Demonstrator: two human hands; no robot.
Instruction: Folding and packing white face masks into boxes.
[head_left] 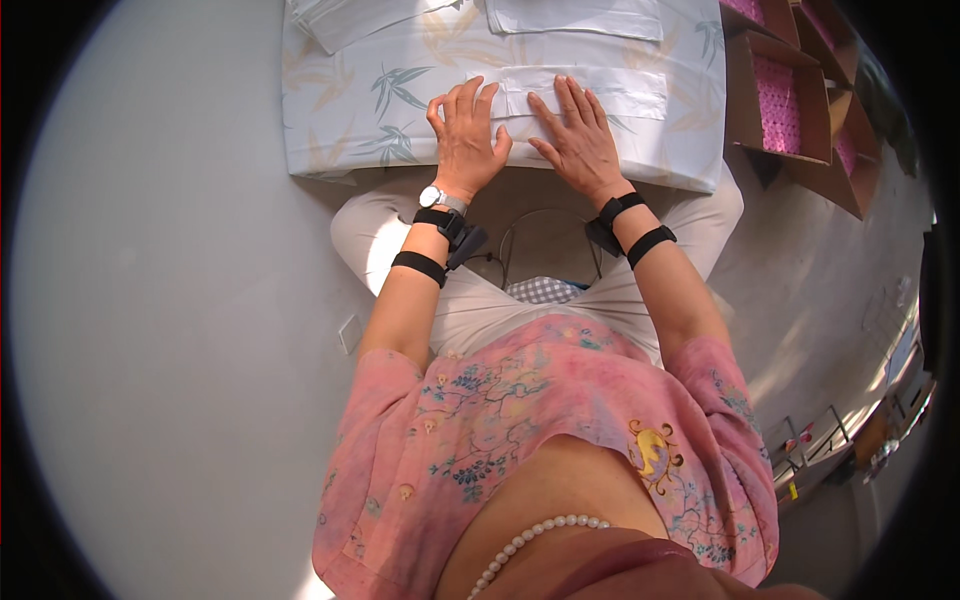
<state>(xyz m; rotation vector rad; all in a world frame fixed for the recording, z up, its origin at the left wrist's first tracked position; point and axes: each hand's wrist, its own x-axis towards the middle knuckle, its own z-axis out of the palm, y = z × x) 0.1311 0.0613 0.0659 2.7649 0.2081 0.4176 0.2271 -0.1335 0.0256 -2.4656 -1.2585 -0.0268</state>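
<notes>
A flat, folded white piece (637, 93), thin like cloth or paper, lies across the near part of the table; its material I cannot tell for certain. My right hand (582, 142) rests palm down with its fingers spread, the fingertips on the piece's middle. At the left end of the same piece is my left hand (466, 138), its fingers bent and apart, the thumb held out to the side. Nothing shows in its grip. The piece's left end is partly hidden behind the left fingers.
A leaf-patterned cloth covers the table (330, 125). Farther back lie a white stack (575, 15) and another white pile (365, 20). Right of the table stand open cardboard boxes (828, 115) with pink bubble lining (775, 105). My knees are at the table's near edge.
</notes>
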